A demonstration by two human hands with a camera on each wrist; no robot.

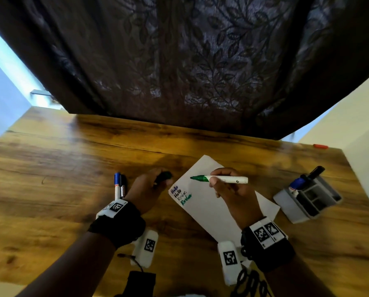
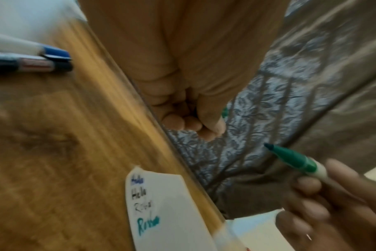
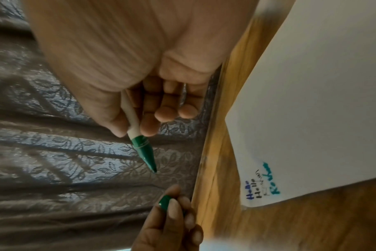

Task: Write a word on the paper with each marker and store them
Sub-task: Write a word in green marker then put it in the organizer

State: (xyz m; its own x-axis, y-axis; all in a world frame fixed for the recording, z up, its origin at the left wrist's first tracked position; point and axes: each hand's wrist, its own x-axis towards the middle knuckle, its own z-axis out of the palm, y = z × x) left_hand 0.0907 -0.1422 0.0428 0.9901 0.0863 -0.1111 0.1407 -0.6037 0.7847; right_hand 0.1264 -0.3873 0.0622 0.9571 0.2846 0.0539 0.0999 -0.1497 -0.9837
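Gripping the uncapped green marker (image 1: pixel 220 179) between thumb and curled fingers, the right hand (image 1: pixel 230 189) holds it level above the white paper (image 1: pixel 213 211), tip aimed left toward the left hand (image 1: pixel 146 189). That left hand is closed round the green cap (image 1: pixel 164 175), just beside the paper's left corner; from the right wrist view the cap (image 3: pixel 165 203) sits pinched in the fingertips, its end facing the marker tip, the 2 near but apart.

White barrel, green nose section and tapered green tip make up the marker. On the paper's left corner stand 4 short written words: 1 blue, 2 black, 1 green.

Left of the left wrist, a blue-capped marker (image 1: pixel 117 185) and a black marker (image 1: pixel 123 186) lie side by side on the wooden table (image 1: pixel 50 168). Right of the paper sits a grey compartmented holder (image 1: pixel 308 200) with a blue and a black marker standing in its far end. A dark patterned curtain (image 1: pixel 190 61) hangs along the table's far edge. Bare tabletop stretches wide on the left; between paper and holder the gap is narrow.
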